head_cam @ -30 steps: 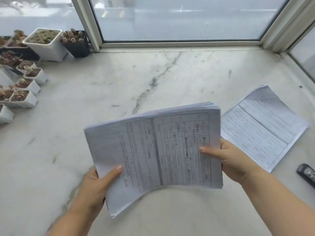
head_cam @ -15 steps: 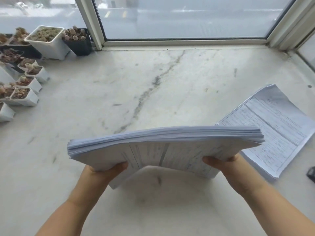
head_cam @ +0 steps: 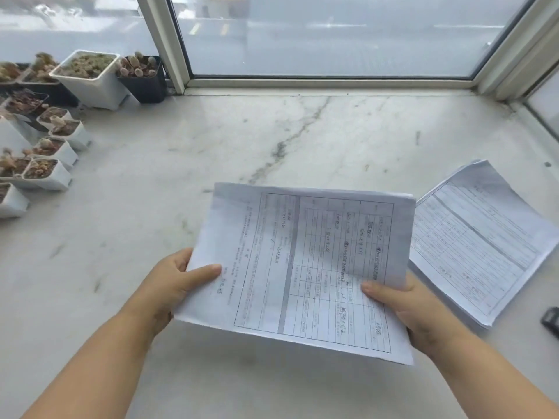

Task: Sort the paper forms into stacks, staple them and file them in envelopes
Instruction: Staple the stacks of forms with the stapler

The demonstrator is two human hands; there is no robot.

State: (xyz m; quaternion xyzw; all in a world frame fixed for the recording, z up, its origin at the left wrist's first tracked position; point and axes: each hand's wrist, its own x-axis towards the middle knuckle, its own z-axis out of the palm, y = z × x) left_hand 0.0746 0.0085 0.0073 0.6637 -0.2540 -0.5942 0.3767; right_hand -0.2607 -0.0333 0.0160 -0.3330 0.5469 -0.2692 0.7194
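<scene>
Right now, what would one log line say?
left hand: grips held forms | right hand: grips same | second stack: on marble sill

Soft, even daylight enters through the window; shadows are faint, edges bow, and fine print blurs.

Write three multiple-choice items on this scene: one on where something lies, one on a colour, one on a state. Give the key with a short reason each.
1. Where do the potted plants stand?
A. at the left edge of the marble sill
B. on the second pile of forms
C. between the two hands

2. What colour is the pot nearest the window frame?
A. red
B. black
C. yellow

3. How are the held forms kept?
A. lying flat on the sill
B. folded inside an envelope
C. gripped at both sides, off the sill

Key: 1 A, the pots cluster far left; 2 B, it is dark beside white ones; 3 C, the left hand and right hand each pinch a side.
</scene>
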